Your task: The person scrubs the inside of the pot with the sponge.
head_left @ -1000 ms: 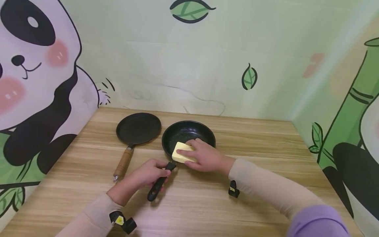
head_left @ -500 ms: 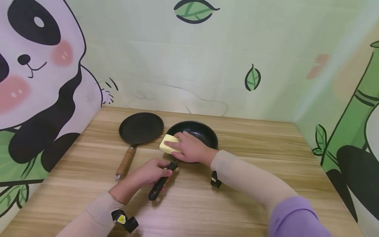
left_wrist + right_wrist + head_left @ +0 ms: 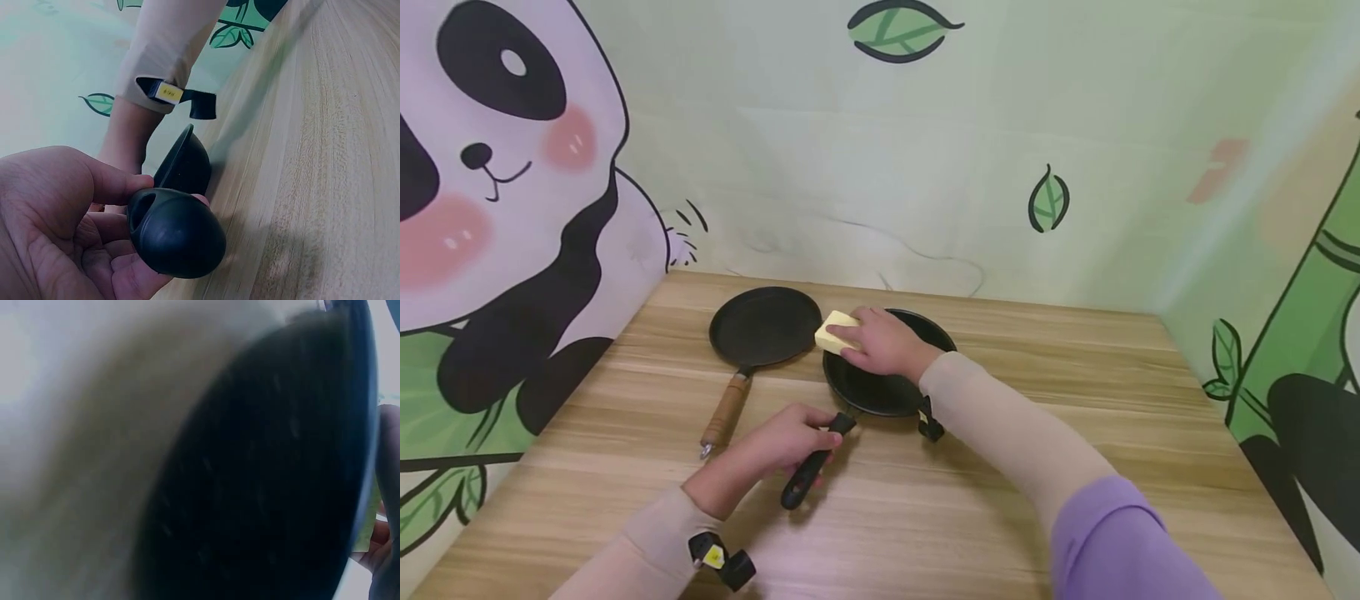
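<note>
A black frying pan stands on the wooden table, its handle angled toward the near left. My left hand grips that black handle; in the left wrist view the thumb and fingers wrap the handle's rounded end. Over the pan's far-left rim, my right hand holds a pale yellow sponge between thumb and fingers. Whether the sponge touches the rim cannot be told. The right wrist view is mostly filled by the blurred dark pan side, with a sliver of sponge at the right.
A flat black griddle pan with a wooden handle lies just left of the frying pan. Behind the wooden table rises a wall printed with pandas, leaves and bamboo.
My right hand has carried the sponge from the pan's near rim by the handle, round the left side, to the far-left rim. My left hand keeps its grip on the handle.
</note>
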{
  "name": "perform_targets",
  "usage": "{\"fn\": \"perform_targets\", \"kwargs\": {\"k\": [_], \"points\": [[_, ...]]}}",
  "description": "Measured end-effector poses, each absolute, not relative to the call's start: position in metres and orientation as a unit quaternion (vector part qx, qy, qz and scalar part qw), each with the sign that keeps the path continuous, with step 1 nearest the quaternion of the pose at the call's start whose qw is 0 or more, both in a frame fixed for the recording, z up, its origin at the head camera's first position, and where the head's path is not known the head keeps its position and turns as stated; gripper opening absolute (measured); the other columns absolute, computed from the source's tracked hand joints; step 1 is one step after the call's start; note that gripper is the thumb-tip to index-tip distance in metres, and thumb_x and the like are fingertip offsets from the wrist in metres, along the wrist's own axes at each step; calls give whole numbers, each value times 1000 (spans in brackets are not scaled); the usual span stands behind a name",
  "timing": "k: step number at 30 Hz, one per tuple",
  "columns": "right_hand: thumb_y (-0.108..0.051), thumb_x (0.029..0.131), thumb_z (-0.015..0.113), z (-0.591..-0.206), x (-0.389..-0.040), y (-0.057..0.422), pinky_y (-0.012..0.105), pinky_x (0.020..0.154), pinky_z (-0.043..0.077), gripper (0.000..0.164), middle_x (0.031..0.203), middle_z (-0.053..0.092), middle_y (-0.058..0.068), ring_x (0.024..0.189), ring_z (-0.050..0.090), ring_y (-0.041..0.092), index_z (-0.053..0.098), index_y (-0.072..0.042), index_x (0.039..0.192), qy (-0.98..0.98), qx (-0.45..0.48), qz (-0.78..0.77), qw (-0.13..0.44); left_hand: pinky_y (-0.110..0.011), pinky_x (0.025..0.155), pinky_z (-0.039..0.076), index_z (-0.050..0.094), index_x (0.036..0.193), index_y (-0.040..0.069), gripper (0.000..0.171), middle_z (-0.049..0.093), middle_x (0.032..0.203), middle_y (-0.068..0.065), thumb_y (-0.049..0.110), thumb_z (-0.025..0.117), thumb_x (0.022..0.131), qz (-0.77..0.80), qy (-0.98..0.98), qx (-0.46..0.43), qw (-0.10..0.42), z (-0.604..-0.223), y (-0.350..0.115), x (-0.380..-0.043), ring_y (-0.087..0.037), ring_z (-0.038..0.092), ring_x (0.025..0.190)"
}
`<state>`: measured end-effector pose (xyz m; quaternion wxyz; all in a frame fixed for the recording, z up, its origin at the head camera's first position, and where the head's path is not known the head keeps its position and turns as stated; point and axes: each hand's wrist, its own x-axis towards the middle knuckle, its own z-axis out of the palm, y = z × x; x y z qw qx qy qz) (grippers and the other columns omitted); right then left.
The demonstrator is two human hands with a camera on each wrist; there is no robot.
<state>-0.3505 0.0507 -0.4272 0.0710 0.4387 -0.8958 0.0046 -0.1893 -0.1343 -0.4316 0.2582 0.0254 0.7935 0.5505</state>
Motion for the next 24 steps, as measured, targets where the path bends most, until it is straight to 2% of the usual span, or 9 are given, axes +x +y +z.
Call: {"fn": "perform_targets", "kwargs": {"k": [7, 12, 19, 24], "points": [[-36, 104, 50, -425, -374, 69, 49, 103, 46, 49, 137, 52, 26, 123, 54, 36, 50, -23, 151, -912, 407, 22, 41, -33, 51, 56, 62, 129, -2, 32, 61, 80, -13, 8, 58, 100, 551, 794, 19, 257, -432, -133, -189, -21, 61, 55], [-35, 103, 50, -422, -387, 86, 50, 107, 41, 50, 141, 51, 28, 127, 50, 39, 51, -21, 150, -917, 396, 21, 34, -32, 50, 55, 62, 130, -3, 32, 61, 80, -13, 7, 58, 100, 549, 796, 18, 256, -432, -133, -188, -21, 61, 54], [-33, 101, 52, -417, -396, 115, 51, 100, 42, 49, 132, 53, 29, 114, 52, 41, 53, -19, 149, -919, 392, 26, 29, -34, 52, 56, 57, 136, -3, 37, 62, 85, -16, 9, 57, 101, 545, 797, 8, 259, -430, -134, -188, -23, 63, 57], [-33, 102, 52, -416, -395, 139, 53, 102, 42, 49, 133, 52, 30, 116, 51, 42, 53, -17, 149, -923, 382, 42, 17, -34, 52, 56, 58, 135, -3, 36, 62, 85, -16, 9, 57, 101, 545, 797, 10, 261, -429, -136, -188, -23, 63, 56]]}}
